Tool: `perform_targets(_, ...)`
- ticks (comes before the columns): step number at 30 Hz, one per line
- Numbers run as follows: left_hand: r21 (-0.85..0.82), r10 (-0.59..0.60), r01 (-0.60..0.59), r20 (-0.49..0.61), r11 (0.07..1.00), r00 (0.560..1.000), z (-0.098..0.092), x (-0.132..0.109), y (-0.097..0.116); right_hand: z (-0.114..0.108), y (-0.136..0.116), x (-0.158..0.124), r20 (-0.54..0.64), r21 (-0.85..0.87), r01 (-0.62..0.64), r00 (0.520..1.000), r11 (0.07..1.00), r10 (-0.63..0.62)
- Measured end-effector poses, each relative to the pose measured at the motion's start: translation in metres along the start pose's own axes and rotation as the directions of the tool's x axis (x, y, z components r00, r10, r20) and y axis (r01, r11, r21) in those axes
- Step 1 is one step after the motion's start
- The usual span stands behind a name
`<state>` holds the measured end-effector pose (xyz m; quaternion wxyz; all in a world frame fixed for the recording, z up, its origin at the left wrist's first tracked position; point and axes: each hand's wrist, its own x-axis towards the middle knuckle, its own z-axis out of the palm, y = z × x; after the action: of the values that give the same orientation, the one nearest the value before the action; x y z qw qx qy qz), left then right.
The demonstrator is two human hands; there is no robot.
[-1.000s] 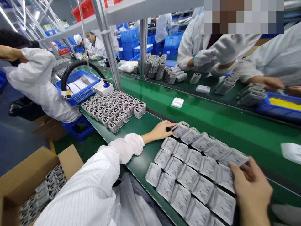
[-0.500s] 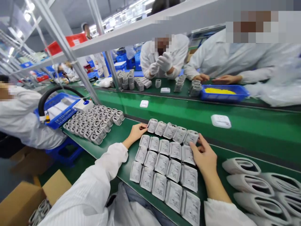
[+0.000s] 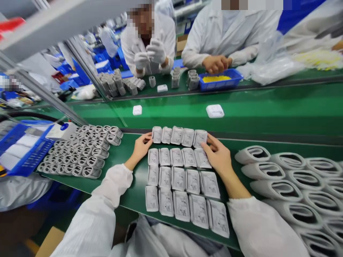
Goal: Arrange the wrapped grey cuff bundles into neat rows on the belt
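Grey rolled fabric cuffs with printed fronts stand in several rows on the green table before me. The farthest row of cuffs (image 3: 177,136) is squeezed from its two ends between my hands. My left hand (image 3: 141,146) has its fingertips closed against the left end cuff. At the right end, my right hand (image 3: 218,153) presses thumb and fingers on the last cuff, with some fingers hidden behind it. Nearer to me, the other rows of printed cuffs (image 3: 178,178) lie untouched, a narrow strip of table showing behind them.
Rolled cuffs (image 3: 80,153) fill the table's left side, and larger-looking ones (image 3: 284,189) the right. White devices (image 3: 215,111) lie on the green conveyor (image 3: 171,116). Co-workers sit across it, near a blue tray (image 3: 221,84) of yellow pieces. A metal post (image 3: 50,89) rises at left.
My view has swung to the right. Both hands stay at the ends of the far row, which now stands slightly farther from the row in front of it.
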<state>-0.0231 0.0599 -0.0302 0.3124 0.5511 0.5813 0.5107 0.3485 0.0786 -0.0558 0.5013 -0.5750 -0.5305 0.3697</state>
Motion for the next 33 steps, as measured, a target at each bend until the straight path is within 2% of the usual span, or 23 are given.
perform_targets(5, -0.027, 0.044, -0.044, 0.015, 0.999, 0.999, 0.004, 0.004, -0.003, -0.007, 0.011, 0.003, 0.013, -0.022, 0.079, 0.997, 0.997, -0.079)
perform_targets(13, -0.002, 0.089, -0.089, 0.027, 0.996, 0.996, 0.006, 0.007, -0.002, -0.014, 0.018, 0.006, 0.062, 0.036, 0.097, 0.993, 0.995, -0.099)
perform_targets(18, 0.01, 0.083, -0.083, 0.038, 0.996, 0.996, 0.007, 0.007, -0.001, -0.014, 0.021, 0.008, 0.051, 0.037, 0.145, 0.988, 0.989, -0.147)
perform_targets(22, 0.033, 0.08, -0.081, 0.036, 0.996, 0.996, 0.006, 0.007, 0.001, -0.013, 0.017, 0.008, 0.054, 0.034, 0.177, 0.982, 0.984, -0.179)
perform_targets(33, 0.034, 0.116, -0.116, 0.023, 0.993, 0.993, 0.004, 0.01, 0.006, -0.011, 0.006, 0.005, 0.095, 0.024, 0.165, 0.981, 0.986, -0.167)
